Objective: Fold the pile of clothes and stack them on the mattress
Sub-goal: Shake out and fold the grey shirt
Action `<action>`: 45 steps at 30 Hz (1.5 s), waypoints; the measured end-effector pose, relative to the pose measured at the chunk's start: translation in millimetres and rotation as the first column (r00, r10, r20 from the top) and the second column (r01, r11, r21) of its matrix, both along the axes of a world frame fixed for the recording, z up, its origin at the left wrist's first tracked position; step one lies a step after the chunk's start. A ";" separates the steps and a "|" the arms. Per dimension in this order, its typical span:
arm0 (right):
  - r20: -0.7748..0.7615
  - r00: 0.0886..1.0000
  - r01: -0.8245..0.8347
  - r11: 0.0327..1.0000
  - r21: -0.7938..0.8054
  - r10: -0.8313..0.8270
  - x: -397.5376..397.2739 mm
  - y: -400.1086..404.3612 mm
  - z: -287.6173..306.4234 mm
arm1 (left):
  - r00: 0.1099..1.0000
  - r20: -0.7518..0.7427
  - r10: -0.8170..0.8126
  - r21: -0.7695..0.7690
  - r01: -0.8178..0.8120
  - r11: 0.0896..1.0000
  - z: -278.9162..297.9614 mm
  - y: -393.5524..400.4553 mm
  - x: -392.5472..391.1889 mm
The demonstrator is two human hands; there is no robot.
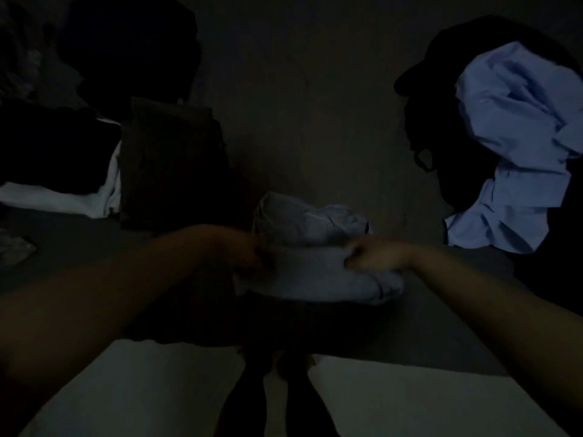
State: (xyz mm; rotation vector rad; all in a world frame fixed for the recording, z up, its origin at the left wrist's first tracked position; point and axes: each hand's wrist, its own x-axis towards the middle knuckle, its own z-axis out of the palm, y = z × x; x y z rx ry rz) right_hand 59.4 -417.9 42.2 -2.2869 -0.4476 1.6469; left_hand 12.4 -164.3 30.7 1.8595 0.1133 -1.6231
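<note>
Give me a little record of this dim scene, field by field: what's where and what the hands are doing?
lighting: very dim
left hand: grips the left edge of the pale folded garment
right hand: grips its right edge
unfolded pile: crumpled light blue shirt on dark clothes, far right
stacked pile: dark folded clothes beside a white folded cloth, left
surface: dark mattress
</note>
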 end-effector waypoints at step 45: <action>-0.506 0.444 0.850 0.170 0.498 -0.739 22.8 391.9 37.0 | 0.065 0.559 0.826 -0.493 -0.775 0.395 57.6 346.3 29.1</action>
